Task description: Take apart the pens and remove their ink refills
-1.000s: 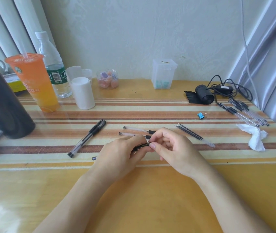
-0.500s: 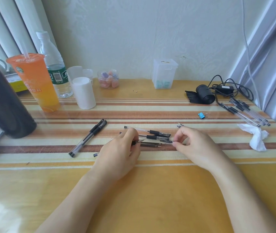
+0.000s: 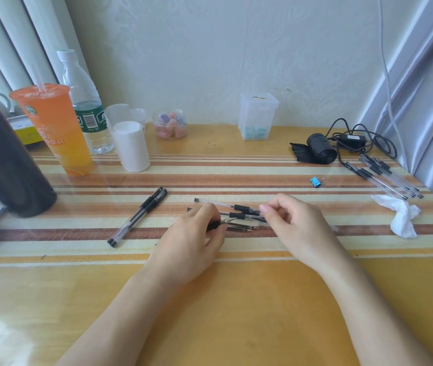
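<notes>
My left hand (image 3: 191, 241) grips a pen barrel; only its black grip end (image 3: 213, 225) shows between the fingers. A thin dark ink refill (image 3: 239, 223) sticks out of it to the right, and my right hand (image 3: 293, 224) pinches its far end. A second refill (image 3: 239, 229) lies just below on the table. Two clear uncapped pens with black grips (image 3: 226, 206) (image 3: 238, 215) lie just behind my fingers. Two capped black pens (image 3: 141, 213) lie side by side to the left. More refills to the right are hidden by my right hand.
An orange drink cup (image 3: 59, 133), water bottle (image 3: 83, 101), white roll (image 3: 131, 146) and dark flask (image 3: 7, 167) stand at the back left. A bundle of pens (image 3: 387, 178), black cables (image 3: 355, 141), a blue clip (image 3: 315, 181) and a crumpled tissue (image 3: 401, 216) are at the right.
My hands were together on one pen. The right hand has moved to the right, drawing the refill out of the barrel held by the left hand.
</notes>
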